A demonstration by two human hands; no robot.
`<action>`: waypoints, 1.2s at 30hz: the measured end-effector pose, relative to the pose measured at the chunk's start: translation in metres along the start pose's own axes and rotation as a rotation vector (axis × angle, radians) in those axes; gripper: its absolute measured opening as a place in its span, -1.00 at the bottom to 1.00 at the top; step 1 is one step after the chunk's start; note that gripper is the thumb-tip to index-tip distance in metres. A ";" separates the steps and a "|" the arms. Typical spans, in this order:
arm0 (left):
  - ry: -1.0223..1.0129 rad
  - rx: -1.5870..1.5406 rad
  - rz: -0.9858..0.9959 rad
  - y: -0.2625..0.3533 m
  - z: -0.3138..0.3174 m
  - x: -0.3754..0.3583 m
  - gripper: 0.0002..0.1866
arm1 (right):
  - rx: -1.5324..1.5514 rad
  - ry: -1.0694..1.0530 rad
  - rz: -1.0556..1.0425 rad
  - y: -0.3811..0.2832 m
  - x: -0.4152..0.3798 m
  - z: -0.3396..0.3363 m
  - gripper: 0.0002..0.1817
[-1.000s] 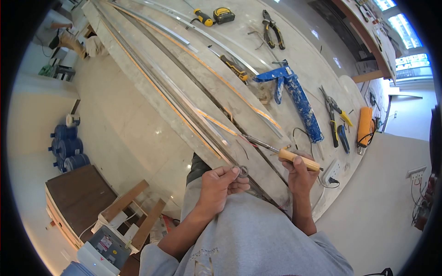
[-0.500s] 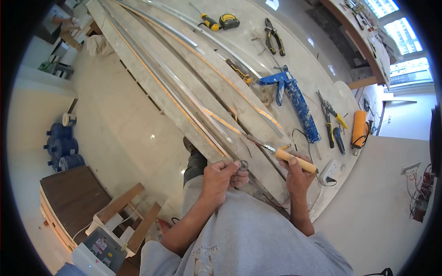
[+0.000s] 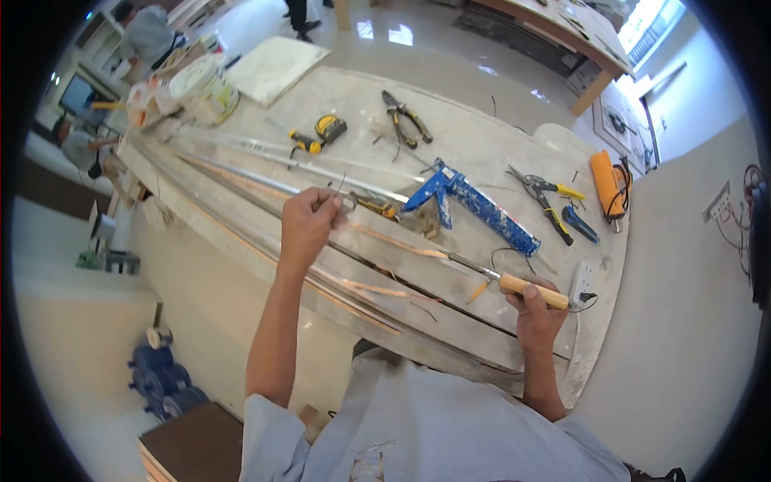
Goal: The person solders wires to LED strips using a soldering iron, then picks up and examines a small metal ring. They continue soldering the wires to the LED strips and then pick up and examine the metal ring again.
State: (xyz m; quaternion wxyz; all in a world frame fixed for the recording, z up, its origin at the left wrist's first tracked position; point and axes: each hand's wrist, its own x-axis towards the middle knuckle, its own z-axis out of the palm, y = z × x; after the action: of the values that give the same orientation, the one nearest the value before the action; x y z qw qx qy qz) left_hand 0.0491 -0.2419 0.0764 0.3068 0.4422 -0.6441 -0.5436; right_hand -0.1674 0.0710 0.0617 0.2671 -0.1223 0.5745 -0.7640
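Note:
In my right hand (image 3: 536,321) is a soldering iron (image 3: 536,292), gripped by its wooden handle. Its metal shaft points left, and the tip lies close to the end of a thin orange strip (image 3: 401,247). My left hand (image 3: 307,225) is raised over the long metal channels, thumb and fingers pinching a small coil of solder wire (image 3: 349,206) with one end sticking up. Just beyond the left fingertips lies a yellow-and-black knife (image 3: 376,206). A blue, paint-spattered caulking gun (image 3: 482,210) rests on the table between and beyond both hands.
Farther back lie a tape measure (image 3: 330,128), a screwdriver (image 3: 306,143) and pliers (image 3: 405,120). To the right are snips (image 3: 546,201), an orange heat gun (image 3: 608,186) and a white power strip (image 3: 582,283). Buckets (image 3: 201,87) stand at the far left, with people beyond.
My left hand has moved up and forward with the solder coil, away from my body. My right hand still holds the soldering iron. The view has turned toward the table's far left end.

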 end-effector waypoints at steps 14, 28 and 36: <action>-0.012 1.011 0.344 -0.066 0.003 0.208 -0.75 | 0.151 0.333 -0.086 0.022 -0.004 0.027 -0.73; -0.449 0.540 0.508 -0.024 0.059 -0.155 -0.74 | 0.237 0.168 -0.053 0.019 0.006 -0.002 -0.68; -0.387 0.895 0.589 -0.048 0.108 -0.190 -0.64 | 0.220 0.019 0.007 0.014 0.006 -0.019 -0.68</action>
State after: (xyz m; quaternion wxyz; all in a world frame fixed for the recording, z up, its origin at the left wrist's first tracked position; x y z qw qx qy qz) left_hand 0.0453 -0.0249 0.0223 0.1045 0.2230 -0.9523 -0.1801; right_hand -0.1785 0.0804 0.0416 0.2762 -0.0829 0.4902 -0.8225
